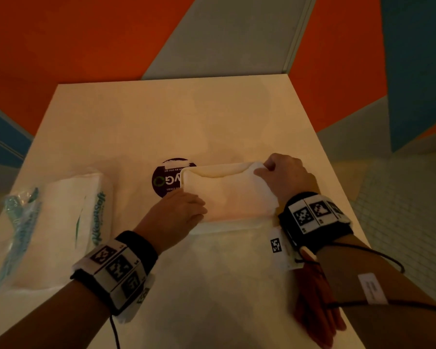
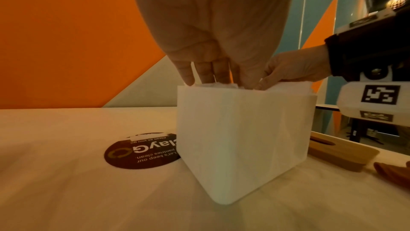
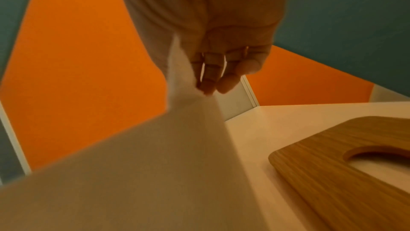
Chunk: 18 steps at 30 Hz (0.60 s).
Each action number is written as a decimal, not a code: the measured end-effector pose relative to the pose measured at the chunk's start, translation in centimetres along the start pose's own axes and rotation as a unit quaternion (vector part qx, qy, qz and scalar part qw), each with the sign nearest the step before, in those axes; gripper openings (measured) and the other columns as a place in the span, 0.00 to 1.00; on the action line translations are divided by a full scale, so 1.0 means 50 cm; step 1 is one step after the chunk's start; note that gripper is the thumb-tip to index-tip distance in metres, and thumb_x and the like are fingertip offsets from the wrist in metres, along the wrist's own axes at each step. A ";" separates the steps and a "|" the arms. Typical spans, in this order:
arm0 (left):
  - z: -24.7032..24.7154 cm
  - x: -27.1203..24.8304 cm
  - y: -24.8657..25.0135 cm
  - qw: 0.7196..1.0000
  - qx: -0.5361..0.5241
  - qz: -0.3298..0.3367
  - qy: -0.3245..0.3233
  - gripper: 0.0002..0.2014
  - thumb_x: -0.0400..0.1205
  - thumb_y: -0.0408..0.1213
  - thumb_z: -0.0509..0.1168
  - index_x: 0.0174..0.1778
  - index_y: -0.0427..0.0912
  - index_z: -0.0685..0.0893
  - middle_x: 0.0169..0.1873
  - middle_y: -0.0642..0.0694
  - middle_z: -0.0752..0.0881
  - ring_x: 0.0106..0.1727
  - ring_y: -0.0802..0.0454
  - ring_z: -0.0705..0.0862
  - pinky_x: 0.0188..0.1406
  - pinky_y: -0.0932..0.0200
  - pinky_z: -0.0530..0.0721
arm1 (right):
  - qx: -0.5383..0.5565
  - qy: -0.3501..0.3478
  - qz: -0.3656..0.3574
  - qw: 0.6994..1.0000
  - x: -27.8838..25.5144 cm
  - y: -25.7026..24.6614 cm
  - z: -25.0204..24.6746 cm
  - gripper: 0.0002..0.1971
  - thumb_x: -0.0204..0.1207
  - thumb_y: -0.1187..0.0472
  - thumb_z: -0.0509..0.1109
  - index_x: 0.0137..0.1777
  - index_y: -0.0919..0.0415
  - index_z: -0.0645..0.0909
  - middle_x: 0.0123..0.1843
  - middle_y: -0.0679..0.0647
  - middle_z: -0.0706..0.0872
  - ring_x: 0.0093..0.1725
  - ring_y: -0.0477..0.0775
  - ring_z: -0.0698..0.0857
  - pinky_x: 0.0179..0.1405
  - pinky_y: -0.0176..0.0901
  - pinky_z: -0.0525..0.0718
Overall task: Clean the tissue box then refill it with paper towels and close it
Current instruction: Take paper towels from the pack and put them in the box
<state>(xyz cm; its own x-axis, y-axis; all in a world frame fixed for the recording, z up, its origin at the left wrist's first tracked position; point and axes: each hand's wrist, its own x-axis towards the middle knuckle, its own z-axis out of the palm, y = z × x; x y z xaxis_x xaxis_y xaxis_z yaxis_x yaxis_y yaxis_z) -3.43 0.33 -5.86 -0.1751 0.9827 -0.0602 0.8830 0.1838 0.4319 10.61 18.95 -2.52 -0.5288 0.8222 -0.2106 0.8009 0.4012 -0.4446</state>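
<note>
The left hand had its straight fingers pushed down into the open top of the tissue box, pressing on the soft white stack of paper towels inside it, not curled round anything. The right hand worked the far right corner of the same stack, its fingers bent over a fold of the limp sheet; from its own wrist view the fingertips sat against the paper's edge, though the blur made it hard to say how firmly they pinched. The box was a smooth, white, matte plastic tub with rounded corners and straight walls, standing upright near the middle of the pale table, its lid off and the towels rising level with or just above the rim. Its far left corner overlapped a round dark sticker with pale lettering stuck flat to the tabletop. To the right of the box lay the lid, a flat wood-grain slab with rounded corners and an oval slot cut through it, resting on the table apart from the box. Well to the left sat a crinkled clear plastic pack of more white towels, printed in green. Both wrists wore black bands with square black-and-white markers.
</note>
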 end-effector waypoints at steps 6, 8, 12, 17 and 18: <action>-0.006 0.001 -0.001 1.000 0.001 0.009 0.004 0.10 0.79 0.36 0.65 0.53 0.40 0.86 0.55 0.42 0.88 0.62 0.47 0.81 0.70 0.50 0.66 | -0.085 0.063 -0.102 0.989 -0.002 0.014 0.011 0.16 0.79 0.53 0.64 0.53 0.66 0.85 0.55 0.67 0.84 0.55 0.69 0.78 0.53 0.58 0.79; -0.010 0.002 -0.002 1.000 0.017 0.023 0.009 0.10 0.78 0.38 0.65 0.51 0.40 0.87 0.52 0.43 0.90 0.59 0.47 0.83 0.67 0.53 0.65 | -0.088 0.082 -0.119 0.986 -0.001 0.021 0.017 0.15 0.79 0.55 0.64 0.56 0.64 0.85 0.54 0.68 0.84 0.54 0.69 0.78 0.52 0.58 0.78; -0.024 0.011 0.012 1.000 -0.004 -0.009 0.002 0.11 0.79 0.40 0.63 0.56 0.45 0.84 0.58 0.48 0.87 0.63 0.51 0.80 0.69 0.57 0.60 | -0.057 0.129 -0.130 0.981 -0.006 0.032 0.023 0.15 0.76 0.54 0.68 0.59 0.61 0.82 0.51 0.65 0.88 0.52 0.68 0.82 0.52 0.57 0.76; -0.041 0.049 0.048 0.995 -0.066 -0.035 0.072 0.24 0.79 0.36 0.64 0.71 0.45 0.69 0.71 0.44 0.76 0.71 0.46 0.72 0.72 0.56 0.63 | -0.029 0.228 -0.208 0.951 -0.040 0.018 0.027 0.10 0.66 0.51 0.71 0.36 0.58 0.86 0.43 0.61 0.88 0.43 0.66 0.82 0.40 0.48 0.66; -0.044 0.061 0.057 0.991 -0.101 -0.046 0.077 0.26 0.78 0.35 0.64 0.73 0.45 0.66 0.72 0.44 0.73 0.71 0.46 0.70 0.71 0.58 0.62 | -0.008 0.222 -0.222 0.950 -0.051 0.013 0.026 0.10 0.65 0.50 0.71 0.35 0.56 0.86 0.45 0.59 0.87 0.44 0.64 0.80 0.41 0.46 0.62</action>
<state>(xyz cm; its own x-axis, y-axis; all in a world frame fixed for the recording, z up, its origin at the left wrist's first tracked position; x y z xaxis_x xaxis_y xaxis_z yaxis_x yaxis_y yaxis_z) -2.39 3.78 -2.82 -0.3283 0.9443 0.0236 0.7581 0.2485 0.6030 12.10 16.60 -3.41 -0.6471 0.6590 0.3834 0.5336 0.7506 -0.3897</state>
